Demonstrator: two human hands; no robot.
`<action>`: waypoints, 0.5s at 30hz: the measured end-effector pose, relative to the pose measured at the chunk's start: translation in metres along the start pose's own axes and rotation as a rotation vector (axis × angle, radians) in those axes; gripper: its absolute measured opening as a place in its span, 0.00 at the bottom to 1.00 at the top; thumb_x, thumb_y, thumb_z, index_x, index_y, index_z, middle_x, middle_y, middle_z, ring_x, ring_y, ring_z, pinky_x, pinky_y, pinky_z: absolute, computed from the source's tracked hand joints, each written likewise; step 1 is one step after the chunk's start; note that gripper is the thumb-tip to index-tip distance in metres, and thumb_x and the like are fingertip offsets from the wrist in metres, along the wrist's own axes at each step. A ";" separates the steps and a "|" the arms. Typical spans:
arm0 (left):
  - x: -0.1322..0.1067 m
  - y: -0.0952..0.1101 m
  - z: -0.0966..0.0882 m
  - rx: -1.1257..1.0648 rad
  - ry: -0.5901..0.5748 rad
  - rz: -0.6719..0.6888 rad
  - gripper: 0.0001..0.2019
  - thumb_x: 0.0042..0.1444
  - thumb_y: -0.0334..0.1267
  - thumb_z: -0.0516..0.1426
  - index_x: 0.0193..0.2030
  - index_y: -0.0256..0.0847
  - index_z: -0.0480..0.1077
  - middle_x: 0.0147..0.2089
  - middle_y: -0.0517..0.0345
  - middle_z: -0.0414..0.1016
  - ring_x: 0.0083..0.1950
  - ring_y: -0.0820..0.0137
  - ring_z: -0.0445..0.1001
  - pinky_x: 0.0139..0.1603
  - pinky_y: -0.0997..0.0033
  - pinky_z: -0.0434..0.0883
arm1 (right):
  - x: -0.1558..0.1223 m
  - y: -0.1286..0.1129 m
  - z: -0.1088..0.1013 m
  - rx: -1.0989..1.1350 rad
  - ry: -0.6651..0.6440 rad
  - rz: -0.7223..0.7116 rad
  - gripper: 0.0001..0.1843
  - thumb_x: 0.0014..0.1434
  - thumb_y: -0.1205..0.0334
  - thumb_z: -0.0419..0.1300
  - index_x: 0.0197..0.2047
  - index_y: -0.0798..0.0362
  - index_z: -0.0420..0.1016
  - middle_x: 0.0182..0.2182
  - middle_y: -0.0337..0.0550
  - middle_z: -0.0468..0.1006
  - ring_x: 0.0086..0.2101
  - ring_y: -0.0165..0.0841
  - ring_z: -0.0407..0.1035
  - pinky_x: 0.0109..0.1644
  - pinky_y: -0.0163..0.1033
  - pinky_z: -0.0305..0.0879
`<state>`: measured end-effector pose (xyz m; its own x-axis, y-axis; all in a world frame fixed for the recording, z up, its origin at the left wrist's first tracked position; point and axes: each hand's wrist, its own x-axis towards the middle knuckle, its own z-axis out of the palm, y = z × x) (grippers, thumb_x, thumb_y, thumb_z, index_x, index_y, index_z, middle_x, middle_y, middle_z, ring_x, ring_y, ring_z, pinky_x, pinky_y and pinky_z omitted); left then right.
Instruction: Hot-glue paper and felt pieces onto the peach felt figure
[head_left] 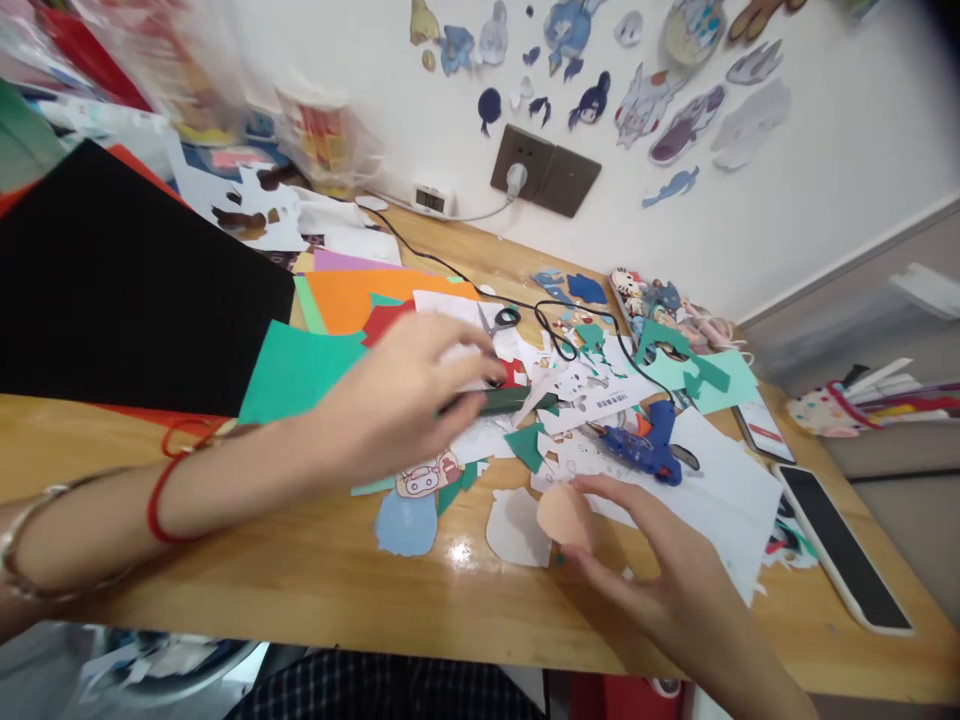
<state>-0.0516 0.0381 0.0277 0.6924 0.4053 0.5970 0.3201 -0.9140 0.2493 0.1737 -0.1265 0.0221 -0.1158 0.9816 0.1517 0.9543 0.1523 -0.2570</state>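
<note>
My left hand (397,395) reaches across the wooden desk (300,580), its fingers closed round a dark green pen-like stick (517,400) that lies over the paper scraps. My right hand (652,570) rests lower right and pinches a small peach paper cut-out (564,515) between thumb and fingers. A white paper shape (516,528) and a cartoon paper figure with a blue body (411,505) lie just left of it. A blue glue gun (649,445) sits right above my right hand.
Sheets of black (127,290), green (296,370) and orange (360,295) paper cover the desk's left. Scissors (499,322) and a black cable (555,335) lie behind. A tablet (844,545) and a phone (763,425) are at the right edge. Paper cut-outs are stuck to the wall (825,150).
</note>
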 end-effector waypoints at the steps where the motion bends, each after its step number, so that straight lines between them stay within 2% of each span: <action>1: -0.005 0.007 0.009 -0.059 -0.091 0.041 0.10 0.57 0.33 0.52 0.43 0.38 0.72 0.49 0.47 0.69 0.50 0.61 0.67 0.52 0.58 0.63 | 0.001 -0.004 0.003 0.019 -0.024 -0.004 0.20 0.56 0.54 0.57 0.51 0.50 0.63 0.44 0.44 0.76 0.44 0.34 0.72 0.43 0.38 0.71; 4: -0.017 0.025 0.028 -0.167 -0.335 0.109 0.12 0.60 0.38 0.51 0.46 0.42 0.72 0.51 0.47 0.68 0.54 0.59 0.63 0.58 0.53 0.57 | 0.004 -0.012 0.011 0.066 -0.106 0.004 0.20 0.56 0.55 0.58 0.51 0.47 0.61 0.45 0.41 0.75 0.44 0.32 0.71 0.44 0.38 0.69; 6: -0.022 0.030 0.033 -0.179 -0.424 0.108 0.13 0.59 0.42 0.51 0.47 0.42 0.71 0.53 0.47 0.66 0.57 0.57 0.60 0.60 0.49 0.51 | 0.005 -0.015 0.014 0.101 -0.178 0.012 0.20 0.56 0.56 0.58 0.51 0.46 0.61 0.44 0.39 0.74 0.44 0.32 0.70 0.44 0.38 0.68; 10: -0.025 0.028 0.037 -0.163 -0.478 0.110 0.18 0.56 0.45 0.55 0.52 0.42 0.69 0.56 0.46 0.63 0.61 0.55 0.56 0.62 0.47 0.46 | 0.007 -0.019 0.015 0.153 -0.253 0.031 0.15 0.56 0.57 0.59 0.46 0.46 0.64 0.43 0.37 0.74 0.43 0.32 0.69 0.44 0.39 0.67; 15: -0.027 0.025 0.037 -0.171 -0.506 0.112 0.16 0.55 0.43 0.56 0.49 0.43 0.71 0.56 0.48 0.64 0.61 0.57 0.55 0.62 0.49 0.45 | 0.010 -0.020 0.017 0.157 -0.228 -0.042 0.12 0.55 0.63 0.60 0.44 0.49 0.65 0.44 0.39 0.74 0.44 0.32 0.68 0.45 0.37 0.67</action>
<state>-0.0381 0.0049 -0.0102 0.9545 0.2248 0.1959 0.1458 -0.9249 0.3510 0.1484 -0.1179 0.0126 -0.2306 0.9718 -0.0487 0.8951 0.1923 -0.4022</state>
